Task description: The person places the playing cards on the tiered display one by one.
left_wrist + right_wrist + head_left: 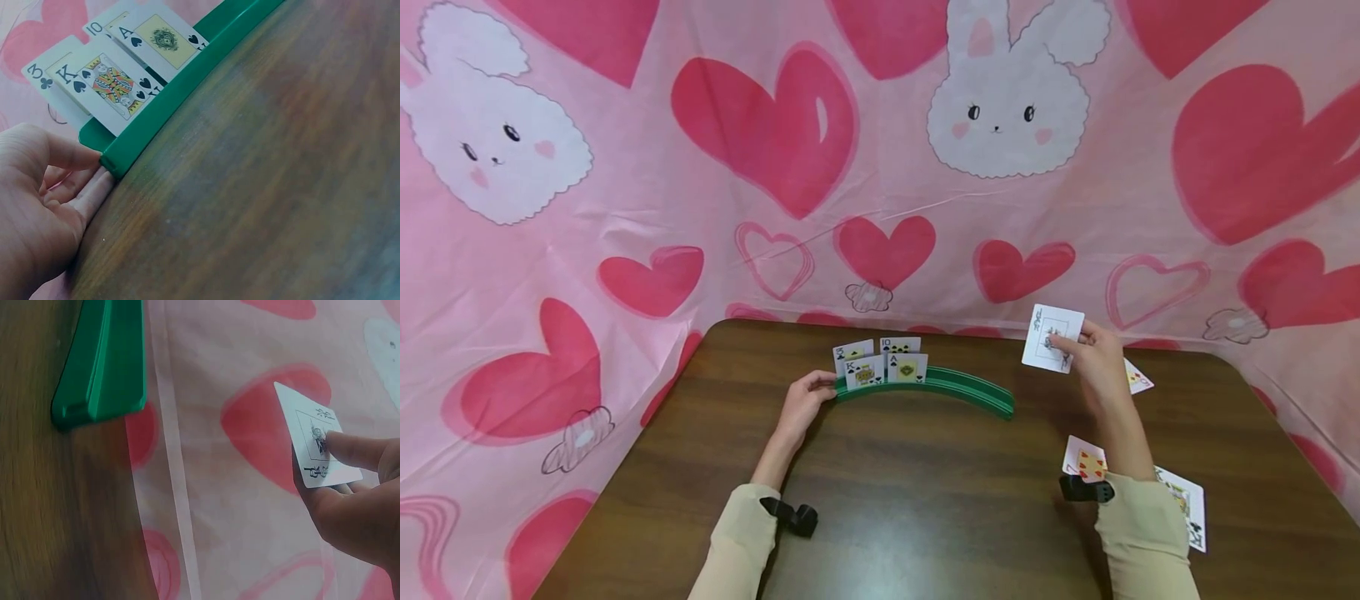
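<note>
A curved green card holder (970,389) stands on the table. Its left part carries a king of spades (112,87) and an ace of spades (164,41) in front, with a three of clubs (45,74) and a ten (901,343) behind. My left hand (801,410) pinches the holder's left end between thumb and fingers. Raised to the right of the holder, my right hand (1103,367) holds a joker card (1047,337), thumb on its face and fingers behind. In the right wrist view the joker (315,440) is tilted, apart from the holder's right end (119,381).
A seven of hearts (1084,457) and a king of clubs (1187,508) lie on the brown wooden table (880,500) near my right forearm, which partly covers them. Another red-marked card (1138,377) shows behind the right wrist. A pink heart-patterned cloth (880,192) hangs at the back.
</note>
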The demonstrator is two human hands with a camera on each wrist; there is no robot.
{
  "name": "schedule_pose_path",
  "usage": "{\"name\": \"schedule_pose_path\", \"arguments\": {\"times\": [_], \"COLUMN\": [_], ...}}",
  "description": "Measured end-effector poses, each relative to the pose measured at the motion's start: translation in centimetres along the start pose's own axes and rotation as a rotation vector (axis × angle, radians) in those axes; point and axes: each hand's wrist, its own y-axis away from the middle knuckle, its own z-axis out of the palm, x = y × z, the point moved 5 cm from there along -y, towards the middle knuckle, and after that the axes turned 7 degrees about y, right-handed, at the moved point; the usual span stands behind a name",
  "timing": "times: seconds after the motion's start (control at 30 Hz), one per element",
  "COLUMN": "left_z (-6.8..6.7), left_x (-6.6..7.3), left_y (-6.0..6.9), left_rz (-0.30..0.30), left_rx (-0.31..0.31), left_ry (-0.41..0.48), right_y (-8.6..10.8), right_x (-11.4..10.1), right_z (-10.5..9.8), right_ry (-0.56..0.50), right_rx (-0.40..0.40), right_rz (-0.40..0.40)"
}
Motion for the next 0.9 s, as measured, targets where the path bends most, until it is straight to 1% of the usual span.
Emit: {"name": "schedule_pose_path", "arguments": {"times": [0.1,0.23,0.33,0.5,0.73,0.9], "left_z": [0.1,0.1,0.1,0.0,0.1,0.1], "left_x": [0.0,0.0,0.1,-0.1,0.0,-0.1], "left_y": [0.0,0.0,0.1,0.0,-0.1,-0.2], "left_rz": [0.000,0.001,-0.004,-0.023,-0.018,-0.013], "left_rx": [0.001,-0.001,-0.002,0.008,0.012,0.015], "left_ry": [0.000,0.013,0.021,0.028,0.024,0.021], "right_y": [-0.1,-0.1,-0.1,0.0,-0.1,-0.2], "right_x": [-0.1,-0.3,-0.5,-0.7,-0.8,-0.6], "right_z": [0.9,2.2,3.1,4.2,5.6,6.5], "right_ry": [0.012,-0.024,-0.007,0.016,-0.039,-0.014], "right_rx": [0.002,-0.012,-0.018,-0.043,-0.087,-0.100], "right_rz": [0.016,0.034,0.042,0.029,0.015,0.023]}}
